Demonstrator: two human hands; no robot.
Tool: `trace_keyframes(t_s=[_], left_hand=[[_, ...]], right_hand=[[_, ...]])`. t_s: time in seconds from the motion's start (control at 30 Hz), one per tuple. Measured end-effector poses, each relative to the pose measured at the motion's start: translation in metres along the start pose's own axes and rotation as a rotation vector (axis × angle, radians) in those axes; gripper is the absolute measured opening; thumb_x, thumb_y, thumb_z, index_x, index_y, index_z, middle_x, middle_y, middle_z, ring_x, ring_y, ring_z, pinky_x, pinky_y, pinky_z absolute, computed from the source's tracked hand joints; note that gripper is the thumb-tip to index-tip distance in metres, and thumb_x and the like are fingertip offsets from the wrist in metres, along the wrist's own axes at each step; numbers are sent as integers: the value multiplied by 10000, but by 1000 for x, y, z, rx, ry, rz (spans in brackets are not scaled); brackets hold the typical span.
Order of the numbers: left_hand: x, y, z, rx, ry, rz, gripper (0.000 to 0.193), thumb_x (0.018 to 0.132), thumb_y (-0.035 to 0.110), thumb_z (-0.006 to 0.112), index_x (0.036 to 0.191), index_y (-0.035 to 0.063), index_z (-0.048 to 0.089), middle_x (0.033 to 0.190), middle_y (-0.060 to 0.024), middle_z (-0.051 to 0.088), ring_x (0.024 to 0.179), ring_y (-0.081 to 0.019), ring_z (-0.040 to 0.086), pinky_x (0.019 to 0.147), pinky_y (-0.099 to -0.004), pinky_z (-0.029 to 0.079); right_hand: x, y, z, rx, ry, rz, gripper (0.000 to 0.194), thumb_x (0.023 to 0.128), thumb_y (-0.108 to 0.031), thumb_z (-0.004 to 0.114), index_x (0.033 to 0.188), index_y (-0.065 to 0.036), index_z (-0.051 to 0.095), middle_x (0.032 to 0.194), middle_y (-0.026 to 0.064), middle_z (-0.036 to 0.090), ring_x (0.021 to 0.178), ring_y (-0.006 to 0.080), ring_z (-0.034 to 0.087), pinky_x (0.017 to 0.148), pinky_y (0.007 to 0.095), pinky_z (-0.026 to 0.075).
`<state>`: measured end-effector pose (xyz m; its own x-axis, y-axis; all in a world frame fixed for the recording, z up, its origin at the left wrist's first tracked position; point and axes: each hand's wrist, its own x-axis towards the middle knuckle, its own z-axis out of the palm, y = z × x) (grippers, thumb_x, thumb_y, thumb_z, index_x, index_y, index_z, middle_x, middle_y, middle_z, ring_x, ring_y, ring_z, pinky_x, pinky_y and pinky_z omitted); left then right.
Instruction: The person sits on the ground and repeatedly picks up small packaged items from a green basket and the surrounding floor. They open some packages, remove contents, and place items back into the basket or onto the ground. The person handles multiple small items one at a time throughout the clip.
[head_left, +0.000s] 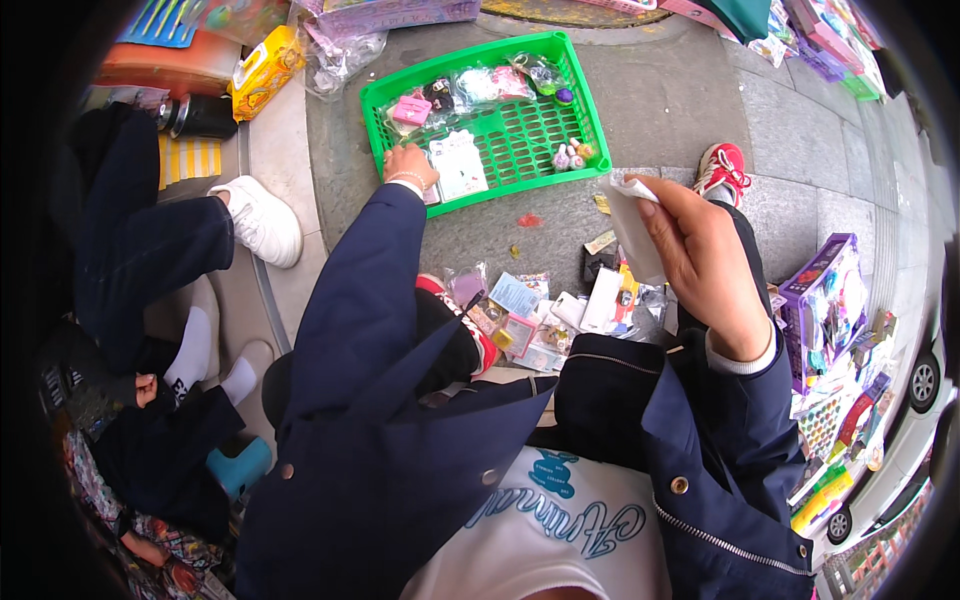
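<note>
My right hand (697, 259) holds a folded white tissue or wipe (631, 229) in front of me, between thumb and fingers. My left hand (410, 165) reaches into the near left corner of a green plastic basket (517, 189) on the pavement. Its fingertips are partly hidden, so whether they grip anything is unclear. Just right of that hand lies a white printed card pack (458, 166). A pink toy case (412, 110), bagged trinkets (480, 85), a purple ball-like item (564, 96) and small plush-like trinkets (573, 155) also sit in the basket.
Packaged small goods (525, 315) lie between my feet. A purple basket (821, 315) full of goods stands at right. At left are a yellow wipes pack (268, 73), a black cylinder (201, 116) and another person's white shoe (264, 223). A white car (889, 480) is beyond.
</note>
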<state>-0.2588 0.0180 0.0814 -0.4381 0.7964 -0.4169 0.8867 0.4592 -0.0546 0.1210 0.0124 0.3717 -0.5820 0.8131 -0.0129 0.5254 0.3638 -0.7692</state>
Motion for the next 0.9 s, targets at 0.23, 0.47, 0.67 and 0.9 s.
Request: trace_keyframes(t_s=[0.23, 0.47, 0.67, 0.9], left_hand=[[6, 2, 18, -60, 162, -94, 442, 759, 252, 692, 1094, -6, 563, 1084, -217, 682, 1064, -386, 621, 966, -431, 481], [2, 10, 18, -115, 427, -97, 529, 715, 233, 760, 1116, 21, 488, 1116, -181, 590, 1120, -353, 544, 952, -428, 466], [29, 10, 37, -451, 532, -39, 576, 786, 233, 745, 1240, 10, 470, 1181, -217, 552, 1128, -411, 532, 950, -462, 453], [-5, 25, 51, -516, 623, 106, 410, 845, 202, 704, 1170, -1, 561, 1220, -184, 534, 1157, -381, 519, 982, -449, 430]], right_hand=[[-2, 4, -4, 27, 24, -70, 234, 952, -54, 560, 1166, 25, 614, 847, 199, 643, 737, 332, 652, 661, 361, 505], [1, 0, -13, 24, 31, -86, 264, 964, -107, 556, 1196, 16, 584, 996, 221, 660, 901, 402, 639, 764, 414, 518], [1, 3, -6, 10, 28, -97, 279, 963, -117, 555, 1205, 21, 579, 989, 241, 655, 896, 413, 636, 769, 432, 513], [5, 7, 1, -9, 31, -73, 277, 967, -145, 560, 1196, 9, 592, 934, 254, 647, 851, 424, 629, 722, 446, 507]])
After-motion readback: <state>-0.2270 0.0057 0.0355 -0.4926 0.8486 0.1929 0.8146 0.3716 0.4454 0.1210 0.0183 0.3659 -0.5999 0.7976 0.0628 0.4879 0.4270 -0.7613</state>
